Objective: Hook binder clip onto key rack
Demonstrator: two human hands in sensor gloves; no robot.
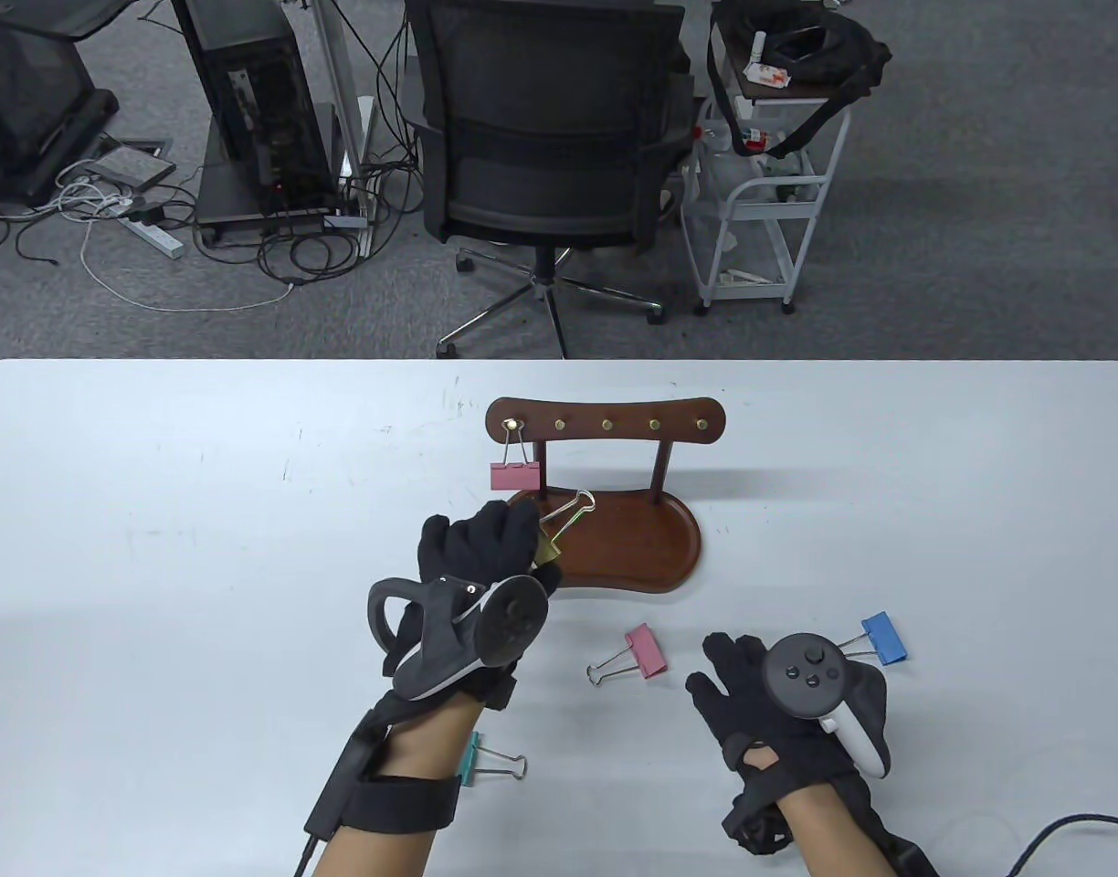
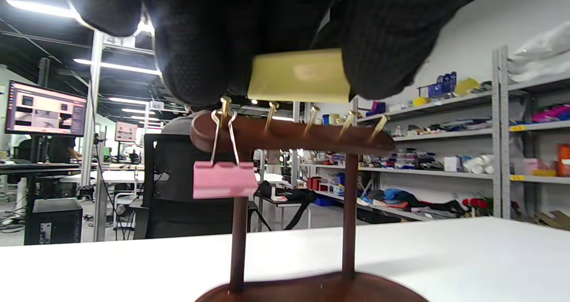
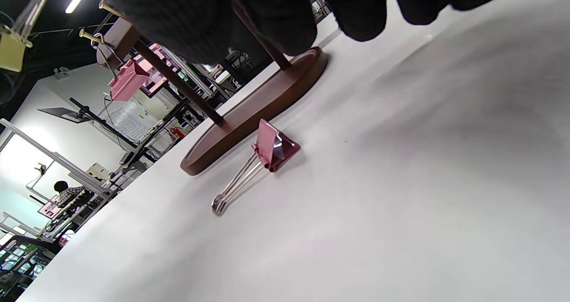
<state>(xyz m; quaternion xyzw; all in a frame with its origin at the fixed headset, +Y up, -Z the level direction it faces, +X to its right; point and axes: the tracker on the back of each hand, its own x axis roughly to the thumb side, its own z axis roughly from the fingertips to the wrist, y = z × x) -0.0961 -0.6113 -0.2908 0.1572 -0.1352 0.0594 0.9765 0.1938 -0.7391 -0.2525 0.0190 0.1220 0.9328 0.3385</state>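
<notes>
A brown wooden key rack (image 1: 605, 425) with several brass hooks stands on its oval base (image 1: 641, 548) at mid table. A pink binder clip (image 1: 515, 474) hangs from the leftmost hook; it also shows in the left wrist view (image 2: 225, 179). My left hand (image 1: 486, 548) pinches a yellow binder clip (image 1: 559, 525) in front of the rack's left side, wire handles pointing up and right. In the left wrist view the yellow clip (image 2: 299, 75) sits just above the hooks. My right hand (image 1: 751, 685) rests flat on the table, fingers spread, holding nothing.
A second pink clip (image 1: 637, 653) lies between my hands, seen also in the right wrist view (image 3: 271, 148). A blue clip (image 1: 883, 637) lies right of my right hand. A teal clip (image 1: 486, 760) lies beside my left wrist. An office chair (image 1: 541, 137) stands beyond the table.
</notes>
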